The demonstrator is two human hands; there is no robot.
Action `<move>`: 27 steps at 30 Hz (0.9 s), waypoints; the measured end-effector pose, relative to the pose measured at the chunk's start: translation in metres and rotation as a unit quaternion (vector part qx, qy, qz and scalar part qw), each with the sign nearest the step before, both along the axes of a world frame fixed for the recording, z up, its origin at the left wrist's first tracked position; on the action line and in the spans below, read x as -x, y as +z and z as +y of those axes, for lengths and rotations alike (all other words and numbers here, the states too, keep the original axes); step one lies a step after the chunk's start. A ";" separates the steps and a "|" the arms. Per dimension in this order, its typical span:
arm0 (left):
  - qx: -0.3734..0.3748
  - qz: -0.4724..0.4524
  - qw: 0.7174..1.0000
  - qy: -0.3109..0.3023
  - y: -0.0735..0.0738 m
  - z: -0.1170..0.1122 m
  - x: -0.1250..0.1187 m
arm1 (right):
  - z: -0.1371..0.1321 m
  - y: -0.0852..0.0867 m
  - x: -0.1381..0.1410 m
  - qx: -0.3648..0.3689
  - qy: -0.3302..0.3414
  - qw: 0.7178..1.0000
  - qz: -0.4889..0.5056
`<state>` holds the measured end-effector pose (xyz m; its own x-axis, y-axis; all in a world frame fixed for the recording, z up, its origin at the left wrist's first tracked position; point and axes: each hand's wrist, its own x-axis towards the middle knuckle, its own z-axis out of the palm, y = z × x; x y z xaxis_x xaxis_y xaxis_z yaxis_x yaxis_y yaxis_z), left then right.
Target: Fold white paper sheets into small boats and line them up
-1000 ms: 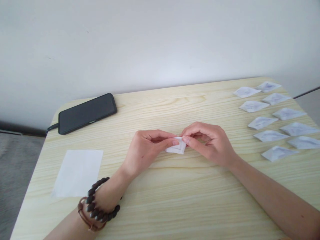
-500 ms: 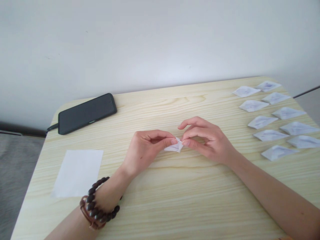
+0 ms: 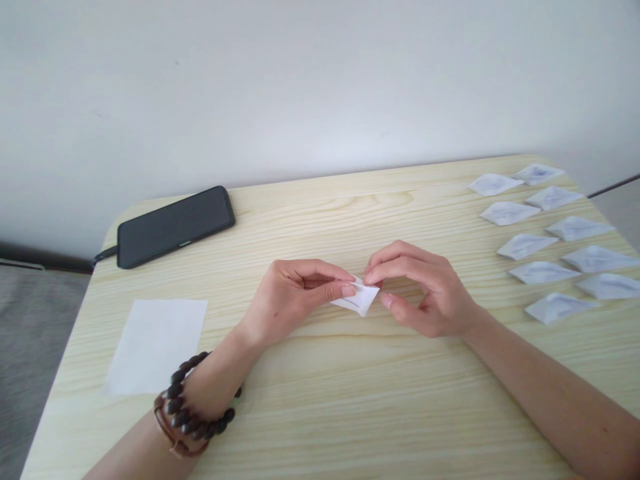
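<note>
My left hand [image 3: 293, 301] pinches a small folded piece of white paper [image 3: 364, 302] between thumb and fingers, over the middle of the table. A pointed corner of the paper sticks out to the right, and my fingers hide its left part. Just right of it is my right hand [image 3: 431, 288], its thumb apart from the curved fingers. Its index fingertip is at the paper's far edge; whether it touches cannot be made out. A beaded bracelet [image 3: 185, 419] circles my left wrist.
Folded white paper boats [image 3: 543, 272] stand in two columns on the right of the wooden table [image 3: 320, 407]. A flat white sheet [image 3: 155, 343] lies at the left. Behind it rests a black phone [image 3: 175, 227] with a cable plugged in. A pale wall [image 3: 320, 87] borders the far edge.
My right thumb has come off the paper and moved away from the fingers. More of the folded paper shows, its right corner now spread wider. My left hand keeps its pinch.
</note>
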<state>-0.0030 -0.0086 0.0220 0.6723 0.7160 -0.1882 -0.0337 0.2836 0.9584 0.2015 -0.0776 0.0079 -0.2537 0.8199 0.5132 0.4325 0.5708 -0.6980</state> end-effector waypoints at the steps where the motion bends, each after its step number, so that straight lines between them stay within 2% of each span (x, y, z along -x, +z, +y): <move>1: 0.002 -0.002 1.000 -0.001 0.000 0.000 0.000 | 0.000 0.000 0.001 -0.005 -0.009 1.000 -0.001; 9: 0.015 -0.003 1.000 -0.004 0.001 -0.001 0.001 | -0.005 -0.002 0.008 -0.082 -0.109 0.984 -0.115; 14: 0.013 0.016 1.000 0.001 0.001 0.001 0.001 | -0.009 -0.001 0.016 -0.086 -0.154 0.979 -0.099; 27: 0.015 0.011 1.000 -0.025 0.003 0.000 0.002 | -0.006 -0.005 0.007 -0.105 -0.105 0.982 -0.113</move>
<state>-0.0048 -0.0082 0.0249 0.7027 0.6751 -0.2247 0.0024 0.3135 0.9496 0.1944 -0.0841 0.0033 -0.2163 0.7486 0.6267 0.6864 0.5731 -0.4477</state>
